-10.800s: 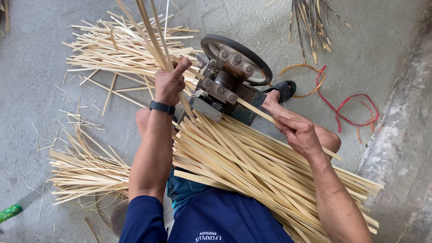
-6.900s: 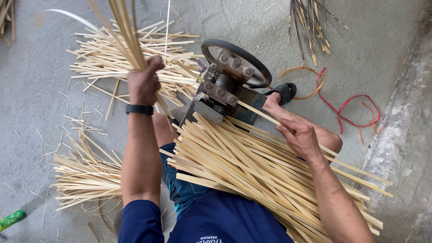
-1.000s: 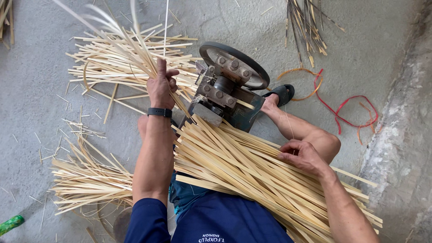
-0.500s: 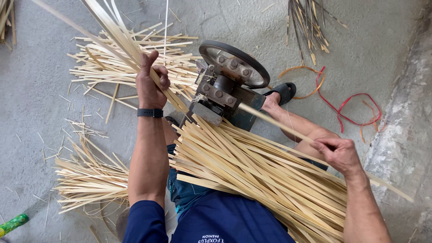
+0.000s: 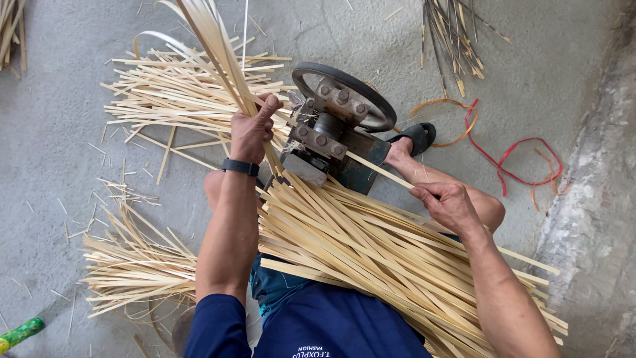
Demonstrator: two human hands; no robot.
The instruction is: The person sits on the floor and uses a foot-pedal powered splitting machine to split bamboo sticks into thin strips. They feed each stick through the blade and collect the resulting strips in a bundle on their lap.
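The left hand (image 5: 252, 129) is closed around a sheaf of thin, pale, flat bamboo slivers (image 5: 212, 50) that fan upward and away from its fist, their far ends curving past the top edge of the view. The right hand (image 5: 447, 205) is pinched shut on a single long, pale, flat bamboo strip (image 5: 377, 171), which runs from its fingers straight to the small grey and rust-brown metal splitting machine with bolted rollers and a dark round handwheel (image 5: 334, 126) standing between the two hands on the grey concrete floor (image 5: 59, 199). The hands are well apart, one on each side of the machine. Under the right forearm and across the person's lap lies a thick bundle of wider yellowish bamboo strips (image 5: 371, 265), laid roughly parallel and slanting toward the lower right. Beyond the left hand a loose heap of thin split slivers (image 5: 165, 99) is spread on the floor, and another heap of the same slivers (image 5: 132, 272) lies beside the left elbow. A black band (image 5: 240, 166) circles the left wrist. Past the right hand, a foot in a black sandal (image 5: 414, 138) rests by the machine, with tangled red and orange cord (image 5: 503, 159) on the floor farther out and a bunch of darker sticks (image 5: 450, 40) beyond that.
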